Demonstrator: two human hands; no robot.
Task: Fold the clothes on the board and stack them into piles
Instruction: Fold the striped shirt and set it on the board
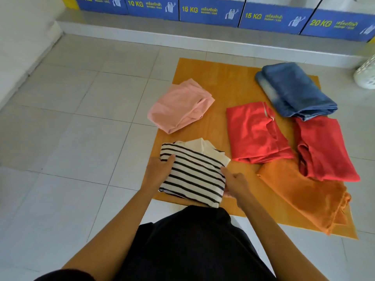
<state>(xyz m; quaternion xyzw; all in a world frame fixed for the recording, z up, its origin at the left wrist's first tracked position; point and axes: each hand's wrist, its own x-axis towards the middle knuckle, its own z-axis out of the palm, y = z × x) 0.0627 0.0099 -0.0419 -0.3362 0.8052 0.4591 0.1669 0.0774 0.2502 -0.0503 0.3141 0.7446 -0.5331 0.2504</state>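
A folded black-and-white striped shirt (194, 171) lies at the near left corner of the orange board (219, 78). My left hand (159, 171) grips its left edge and my right hand (236, 184) grips its right edge. A folded pink garment (180, 106) sits beyond it on the board's left side. To the right lie a folded red garment (255, 132), a second red garment (322, 149), an orange cloth (304, 191) and folded blue jeans (294, 90) at the far right.
The board lies on a white tiled floor (71, 128). A raised grey step (182, 29) with blue washing-machine panels (209, 11) runs along the back. A white laundry basket (367, 76) stands at the right edge. My dark-clothed lap (192, 246) is below the board.
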